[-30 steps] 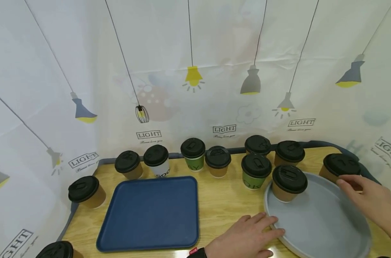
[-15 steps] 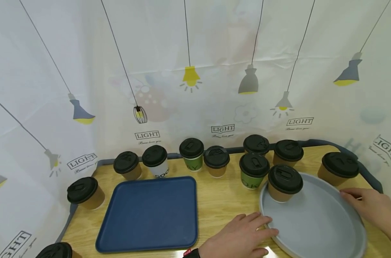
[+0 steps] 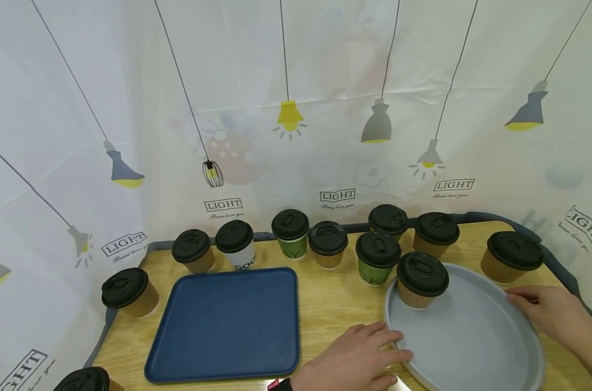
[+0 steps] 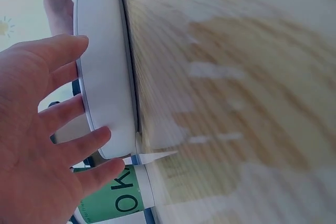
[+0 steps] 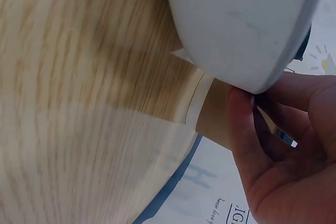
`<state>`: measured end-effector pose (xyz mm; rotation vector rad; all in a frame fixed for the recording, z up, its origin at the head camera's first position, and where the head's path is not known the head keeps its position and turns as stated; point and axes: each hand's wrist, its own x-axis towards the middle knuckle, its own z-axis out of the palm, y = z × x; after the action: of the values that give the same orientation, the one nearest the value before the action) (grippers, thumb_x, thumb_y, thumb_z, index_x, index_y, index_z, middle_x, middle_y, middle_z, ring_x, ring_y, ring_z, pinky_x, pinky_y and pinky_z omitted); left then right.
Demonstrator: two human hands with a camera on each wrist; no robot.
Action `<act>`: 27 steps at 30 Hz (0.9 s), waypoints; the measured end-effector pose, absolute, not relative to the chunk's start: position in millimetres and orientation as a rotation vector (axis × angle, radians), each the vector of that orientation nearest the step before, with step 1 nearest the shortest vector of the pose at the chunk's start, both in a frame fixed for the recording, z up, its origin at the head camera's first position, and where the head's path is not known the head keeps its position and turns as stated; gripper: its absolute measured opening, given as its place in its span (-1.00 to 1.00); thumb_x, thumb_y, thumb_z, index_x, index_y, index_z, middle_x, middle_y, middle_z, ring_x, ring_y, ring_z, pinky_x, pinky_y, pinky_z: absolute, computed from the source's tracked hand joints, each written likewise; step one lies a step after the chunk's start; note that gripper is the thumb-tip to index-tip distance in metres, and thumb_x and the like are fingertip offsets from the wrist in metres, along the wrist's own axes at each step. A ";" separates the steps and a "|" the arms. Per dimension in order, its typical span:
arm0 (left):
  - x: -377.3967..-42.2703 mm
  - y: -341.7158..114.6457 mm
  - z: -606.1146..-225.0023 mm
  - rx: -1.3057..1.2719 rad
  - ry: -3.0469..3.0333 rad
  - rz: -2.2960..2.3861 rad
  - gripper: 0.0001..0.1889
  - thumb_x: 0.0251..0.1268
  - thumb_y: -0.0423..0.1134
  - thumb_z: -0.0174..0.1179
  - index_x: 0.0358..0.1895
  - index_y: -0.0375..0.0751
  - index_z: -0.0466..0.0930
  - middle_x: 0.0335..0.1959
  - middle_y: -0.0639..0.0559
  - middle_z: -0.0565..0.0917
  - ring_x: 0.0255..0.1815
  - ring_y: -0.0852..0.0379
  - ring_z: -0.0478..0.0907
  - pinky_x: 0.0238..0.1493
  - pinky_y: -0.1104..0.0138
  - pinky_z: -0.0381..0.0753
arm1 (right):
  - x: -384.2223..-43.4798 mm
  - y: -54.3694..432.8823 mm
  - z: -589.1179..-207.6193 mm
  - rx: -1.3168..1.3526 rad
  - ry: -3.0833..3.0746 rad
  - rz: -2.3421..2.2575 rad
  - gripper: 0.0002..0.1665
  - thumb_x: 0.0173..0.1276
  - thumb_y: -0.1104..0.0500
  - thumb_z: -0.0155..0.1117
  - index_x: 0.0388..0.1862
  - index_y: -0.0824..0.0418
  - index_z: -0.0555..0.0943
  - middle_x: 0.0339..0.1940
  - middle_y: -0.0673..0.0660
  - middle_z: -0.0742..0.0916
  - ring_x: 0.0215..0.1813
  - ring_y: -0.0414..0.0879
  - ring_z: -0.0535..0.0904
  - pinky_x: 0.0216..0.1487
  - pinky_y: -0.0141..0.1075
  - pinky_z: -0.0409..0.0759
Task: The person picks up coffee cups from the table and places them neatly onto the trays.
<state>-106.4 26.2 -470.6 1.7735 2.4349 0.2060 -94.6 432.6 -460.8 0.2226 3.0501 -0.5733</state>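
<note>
My left hand (image 3: 354, 355) lies at the left rim of a round light-grey tray (image 3: 476, 336), fingers spread. In the left wrist view those fingers (image 4: 97, 142) reach along the tray's outer wall. Opposite, my right hand (image 3: 552, 315) holds the far right rim with bent fingers; in the right wrist view its fingertips (image 5: 241, 103) meet the tray's side. A brown paper cup (image 3: 415, 296) with a black lid stands upright on the tray's left part. Right beside it, on the table, is a green cup (image 3: 374, 271) with a black lid.
A blue rectangular tray (image 3: 222, 326) lies left of centre. Several black-lidded cups line the table's back edge, among them a white one (image 3: 242, 256). A brown cup (image 3: 503, 269) stands behind the right hand, and another brown cup (image 3: 141, 301) stands left of the blue tray.
The round tray has slid left with its brown cup, and the green cup has shifted left too. My right hand has come down from near the back right cup to the rim.
</note>
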 end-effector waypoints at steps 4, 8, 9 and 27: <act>-107.3 23.1 -470.6 1.810 2.475 0.260 -0.54 0.63 0.09 0.06 0.48 0.20 0.46 0.47 0.13 0.41 0.41 0.26 0.40 0.30 0.44 0.45 | -96.5 426.9 -460.3 0.203 3.045 -0.572 -0.65 0.51 0.21 0.28 -0.01 0.53 0.69 -0.21 0.45 0.76 -0.35 0.14 0.69 -0.40 -0.01 0.65; -108.8 20.1 -468.9 1.771 2.510 0.344 -0.58 0.60 0.03 0.14 0.42 0.17 0.53 0.43 0.06 0.43 0.27 0.33 0.49 0.17 0.54 0.49 | -98.6 424.5 -461.5 0.168 3.088 -0.540 -0.67 0.48 0.23 0.30 -0.01 0.53 0.69 -0.25 0.44 0.76 -0.44 0.05 0.65 -0.50 -0.11 0.57; -109.3 19.2 -468.8 1.761 2.519 0.355 -0.59 0.59 0.02 0.15 0.40 0.17 0.54 0.42 0.06 0.43 0.24 0.33 0.50 0.15 0.55 0.50 | -99.7 424.1 -461.9 0.166 3.088 -0.535 -0.67 0.48 0.23 0.30 -0.02 0.53 0.69 -0.26 0.44 0.75 -0.45 0.04 0.64 -0.51 -0.13 0.56; -107.9 16.0 -467.3 1.746 2.512 0.258 -0.58 0.59 0.07 0.13 0.42 0.24 0.52 0.45 0.17 0.42 0.36 0.36 0.42 0.13 0.44 0.55 | -95.7 445.3 -452.5 0.514 3.050 -0.734 -0.16 0.67 -0.18 -0.03 0.03 0.73 0.44 -0.40 0.35 0.68 -0.41 0.15 0.62 -0.40 0.05 0.62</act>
<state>-107.9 16.0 -467.3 1.7460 2.5115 0.2582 -95.7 445.3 -452.5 0.5138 3.0501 -0.7341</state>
